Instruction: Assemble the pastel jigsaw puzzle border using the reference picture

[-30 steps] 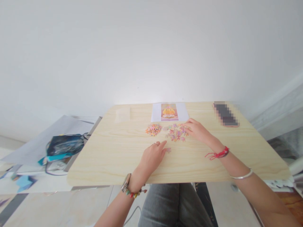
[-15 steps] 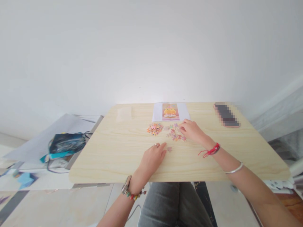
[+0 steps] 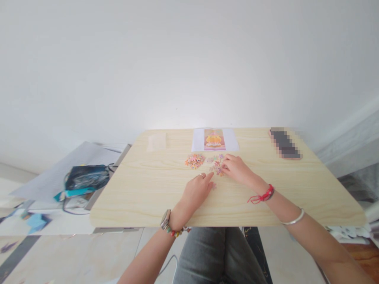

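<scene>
Puzzle pieces [image 3: 217, 165] lie loose in the middle of the frame on the wooden table [image 3: 148, 189], just below a duck picture [image 3: 214, 139]. The right hand [image 3: 235, 169] rests on them, fingers curled together. The left hand [image 3: 197, 191] lies flat, fingers together, one fingertip touching a single pink piece [image 3: 213, 185].
</scene>
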Available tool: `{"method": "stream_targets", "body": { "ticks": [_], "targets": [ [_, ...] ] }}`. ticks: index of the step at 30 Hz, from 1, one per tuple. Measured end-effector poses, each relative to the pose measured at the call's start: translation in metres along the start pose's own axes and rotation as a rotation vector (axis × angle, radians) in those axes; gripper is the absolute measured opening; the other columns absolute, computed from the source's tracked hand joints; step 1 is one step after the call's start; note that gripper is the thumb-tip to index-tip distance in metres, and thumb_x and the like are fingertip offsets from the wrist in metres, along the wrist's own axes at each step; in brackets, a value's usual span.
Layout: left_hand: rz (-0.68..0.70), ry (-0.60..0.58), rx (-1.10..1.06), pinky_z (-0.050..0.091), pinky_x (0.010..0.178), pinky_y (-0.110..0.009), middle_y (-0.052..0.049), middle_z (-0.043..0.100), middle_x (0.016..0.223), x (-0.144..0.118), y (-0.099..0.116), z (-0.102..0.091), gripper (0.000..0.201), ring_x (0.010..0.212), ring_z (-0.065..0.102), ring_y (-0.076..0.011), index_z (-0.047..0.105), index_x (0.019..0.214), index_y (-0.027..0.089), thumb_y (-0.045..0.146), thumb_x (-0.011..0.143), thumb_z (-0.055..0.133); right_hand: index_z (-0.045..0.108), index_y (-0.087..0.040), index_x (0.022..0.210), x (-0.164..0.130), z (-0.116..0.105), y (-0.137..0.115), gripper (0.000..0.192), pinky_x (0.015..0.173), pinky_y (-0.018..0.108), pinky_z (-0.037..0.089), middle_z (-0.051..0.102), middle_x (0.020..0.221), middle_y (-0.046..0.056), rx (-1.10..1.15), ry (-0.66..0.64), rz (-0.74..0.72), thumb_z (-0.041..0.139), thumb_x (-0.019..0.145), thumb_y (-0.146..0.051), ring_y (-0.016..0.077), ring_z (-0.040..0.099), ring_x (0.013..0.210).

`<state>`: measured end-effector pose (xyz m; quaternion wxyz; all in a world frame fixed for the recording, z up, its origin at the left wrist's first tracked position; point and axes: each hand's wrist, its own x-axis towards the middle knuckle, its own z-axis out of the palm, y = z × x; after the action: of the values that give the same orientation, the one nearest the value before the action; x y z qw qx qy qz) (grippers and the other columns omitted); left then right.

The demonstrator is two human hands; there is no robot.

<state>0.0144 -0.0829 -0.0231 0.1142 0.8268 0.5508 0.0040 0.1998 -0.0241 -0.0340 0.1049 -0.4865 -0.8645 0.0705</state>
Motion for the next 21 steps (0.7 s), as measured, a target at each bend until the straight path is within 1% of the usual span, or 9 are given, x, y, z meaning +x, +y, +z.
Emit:
{"method": "stream_targets", "body": {
  "ticks": [4,8,15,18,21],
  "targets": [
    [0.03,-0.014,0.024,0.047,0.07,-0.028,-0.006,0.06,0.097,0.012,0.005,-0.005,0.038,0.087,0.06,-0.0192,0.039,0.128,0.025,0.025,0.089,0.041,0.06,-0.015,0.072,0.004,-0.005,-0.002,0.014,0.067,0.027,0.033,0.056,0.085,0.007,-0.097,-0.033,0.005,0.052,0.083,-0.019,0.0173,0.052,0.082],
    [0.037,-0.015,0.029,0.047,0.069,-0.027,-0.006,0.06,0.097,0.014,0.007,-0.004,0.036,0.087,0.06,-0.0188,0.04,0.125,0.023,0.023,0.089,0.04,0.061,-0.014,0.079,0.002,-0.014,-0.002,0.011,0.07,0.03,0.031,0.058,0.088,0.01,-0.225,-0.029,-0.03,0.05,0.082,-0.012,0.0204,0.051,0.086],
    [0.0,-0.019,0.016,0.047,0.072,-0.028,-0.007,0.059,0.1,0.009,0.003,0.0,0.037,0.09,0.06,-0.0189,0.041,0.126,0.023,0.025,0.09,0.039,0.061,-0.012,0.08,-0.004,-0.029,0.006,0.015,0.07,0.033,0.027,0.057,0.087,0.014,-0.376,-0.005,-0.097,0.047,0.079,-0.004,0.0236,0.05,0.085],
    [-0.017,-0.012,-0.004,0.046,0.075,-0.027,-0.007,0.059,0.103,0.003,-0.001,0.0,0.038,0.092,0.06,-0.0183,0.04,0.128,0.023,0.026,0.09,0.039,0.06,-0.013,0.078,-0.006,-0.032,0.01,0.017,0.069,0.034,0.027,0.056,0.086,0.013,-0.393,0.008,-0.08,0.045,0.08,-0.004,0.0233,0.05,0.083],
    [-0.02,0.004,-0.014,0.046,0.074,-0.027,-0.007,0.06,0.102,-0.003,-0.005,0.0,0.035,0.091,0.06,-0.0186,0.043,0.125,0.022,0.026,0.091,0.038,0.059,-0.013,0.077,-0.009,-0.034,0.013,0.015,0.067,0.033,0.027,0.056,0.085,0.012,-0.374,0.005,-0.056,0.047,0.081,-0.006,0.0224,0.05,0.082]
  ]
}}
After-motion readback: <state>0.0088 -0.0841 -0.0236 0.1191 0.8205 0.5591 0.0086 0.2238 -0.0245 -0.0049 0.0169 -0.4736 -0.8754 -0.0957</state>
